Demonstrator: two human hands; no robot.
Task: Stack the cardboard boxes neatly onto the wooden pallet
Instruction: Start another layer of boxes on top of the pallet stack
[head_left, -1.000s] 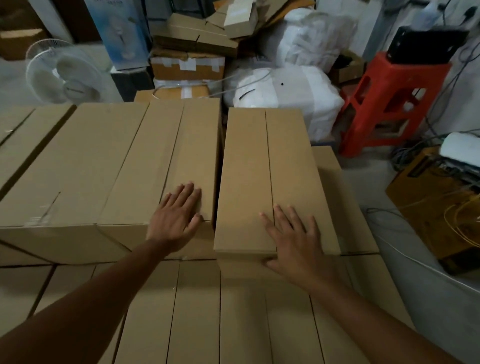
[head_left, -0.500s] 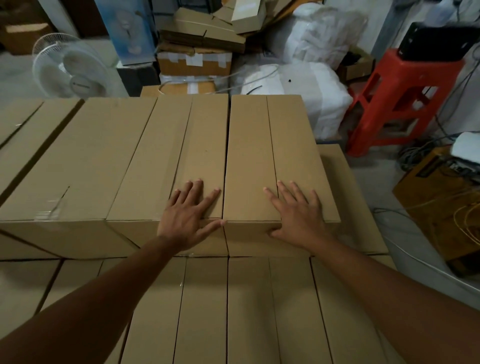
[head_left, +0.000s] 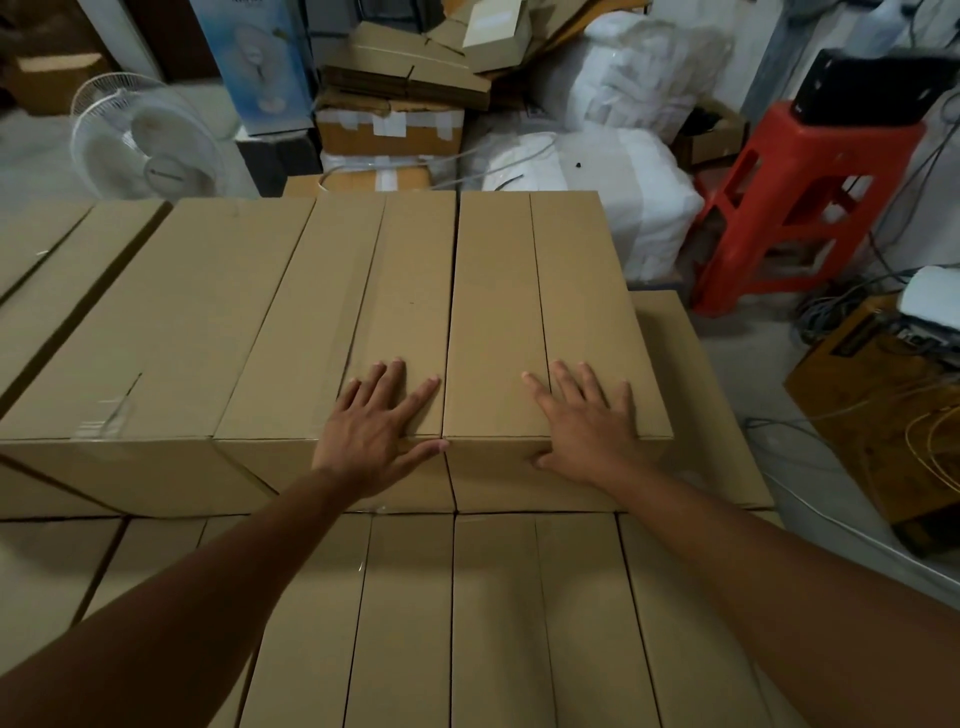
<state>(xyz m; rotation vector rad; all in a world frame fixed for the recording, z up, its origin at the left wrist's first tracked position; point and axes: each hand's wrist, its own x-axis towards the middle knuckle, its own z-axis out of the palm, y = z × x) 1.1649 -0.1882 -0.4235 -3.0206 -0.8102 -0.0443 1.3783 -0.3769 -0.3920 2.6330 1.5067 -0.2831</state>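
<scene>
Palms down on two neighbouring cartons.
The left hand (head_left: 374, 431), grip apart, rests on the middle box (head_left: 332, 312); flush against it, the right-hand box (head_left: 561, 291) lies under the right hand (head_left: 587, 421), grip also apart, both boxes sitting towards the right edge of the lower layer (head_left: 493, 623).

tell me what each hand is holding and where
Nothing is gripped. The left hand lies flat on the near top edge of the middle box, the right hand likewise on the end box.
</scene>
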